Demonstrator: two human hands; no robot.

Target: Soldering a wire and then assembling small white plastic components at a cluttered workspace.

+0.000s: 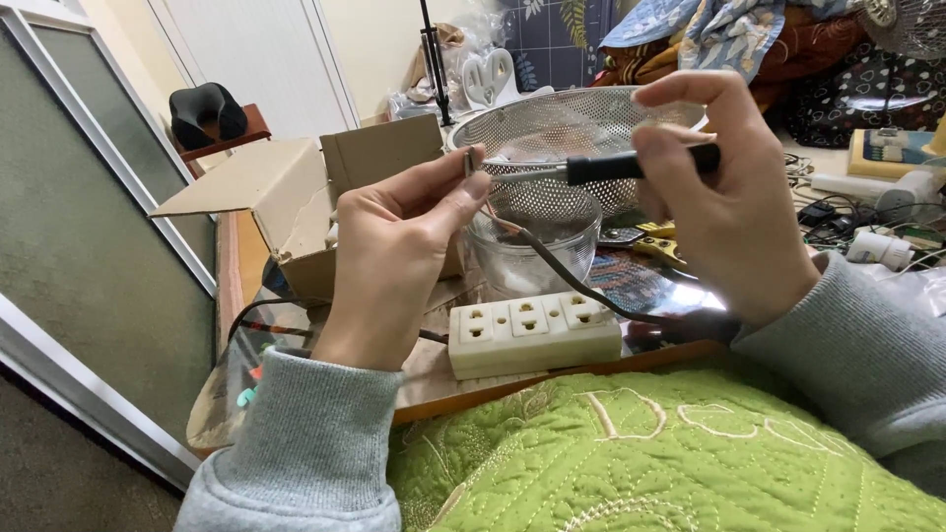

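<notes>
small part pinched up high, tool tip close to fingers

our left hand (394, 246) is closed in a pinch on a small metal part (469, 161) at the end of a dark cable (567, 276), held up above a glass bowl (532, 251). our right hand (729, 197) is closed around a black-handled tool (631, 166), its shaft aimed at the part. we judge the tip could slide off and jab our left fingertips (471, 192), or the part could drop into the bowl. room is tight: a metal colander (552, 123) sits just behind, a cardboard box (286, 187) to the left, a power strip (532, 330) near the desk (443, 389) edge, and the cable could snag.
</notes>
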